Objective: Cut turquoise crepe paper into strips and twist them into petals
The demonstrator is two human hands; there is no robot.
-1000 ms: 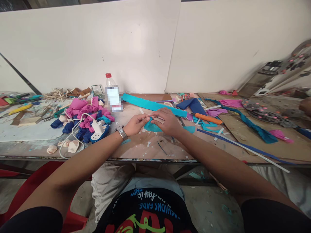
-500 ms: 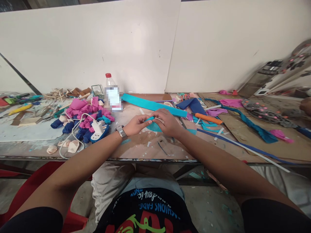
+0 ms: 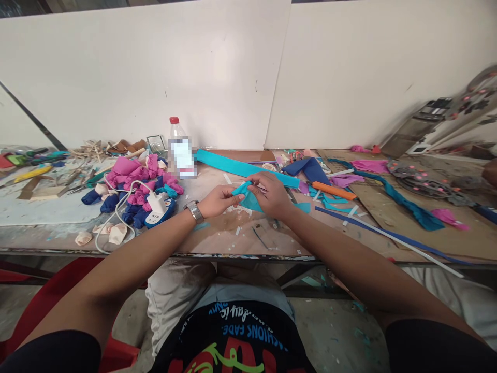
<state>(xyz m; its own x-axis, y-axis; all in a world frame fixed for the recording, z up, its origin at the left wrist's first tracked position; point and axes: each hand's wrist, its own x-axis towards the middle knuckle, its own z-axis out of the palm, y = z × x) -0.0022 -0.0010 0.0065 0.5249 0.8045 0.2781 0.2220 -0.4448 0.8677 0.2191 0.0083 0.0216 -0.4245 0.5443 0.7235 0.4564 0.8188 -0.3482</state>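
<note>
A teal strip of thin material (image 3: pixel 251 201) is pinched between my two hands over the middle of the table. Its gathered end sits in the fingers of my left hand (image 3: pixel 218 201), which has a metal watch at the wrist. My right hand (image 3: pixel 271 196) grips the strip just beside, and the loose tail (image 3: pixel 303 207) comes out beyond the wrist on the right. Behind my hands a wider teal strip (image 3: pixel 233 165) lies flat on the table. An orange cutter (image 3: pixel 333 189) rests to the right.
Pink and blue crumpled rolls (image 3: pixel 134 178) lie at left beside a power socket (image 3: pixel 158 208) with a looping white cable. A red-capped bottle (image 3: pixel 174 121) stands behind them. Blue and white strips (image 3: pixel 399 238) and cardboard (image 3: pixel 388 207) are at right.
My hands have come slightly apart, and more of the gathered teal end shows between them. The tail on the right has drawn in a little toward the left.
</note>
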